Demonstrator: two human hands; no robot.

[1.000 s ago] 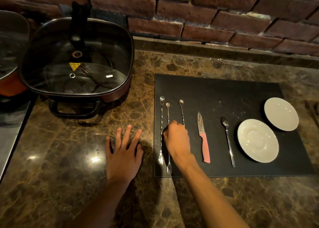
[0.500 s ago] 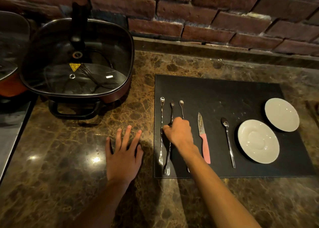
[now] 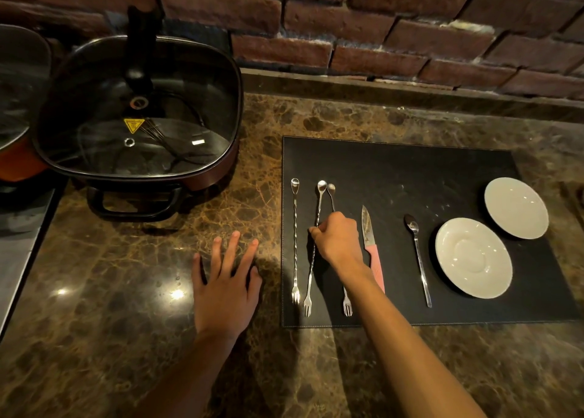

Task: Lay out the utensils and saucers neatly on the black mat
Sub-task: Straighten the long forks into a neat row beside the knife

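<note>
Head view: right hand (image 3: 339, 243) pinches the middle bar spoon (image 3: 311, 269) at mid-shaft, fingertips closed on it; the spoon tilts, its bowl nearly touching the third bar spoon (image 3: 331, 193) at one o'clock. At nine o'clock lies the first bar spoon (image 3: 295, 243). At three o'clock lie the knife (image 3: 369, 240), teaspoon (image 3: 418, 259) and two saucers (image 3: 474, 258), all on the black mat (image 3: 410, 171). Left hand (image 3: 226, 288) rests flat, fingers spread, on the counter (image 3: 110, 275).

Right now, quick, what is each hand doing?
Left hand: open, flat on the brown marble counter, holding nothing.
Right hand: closed, pinching the middle twisted silver stirrer.
</note>
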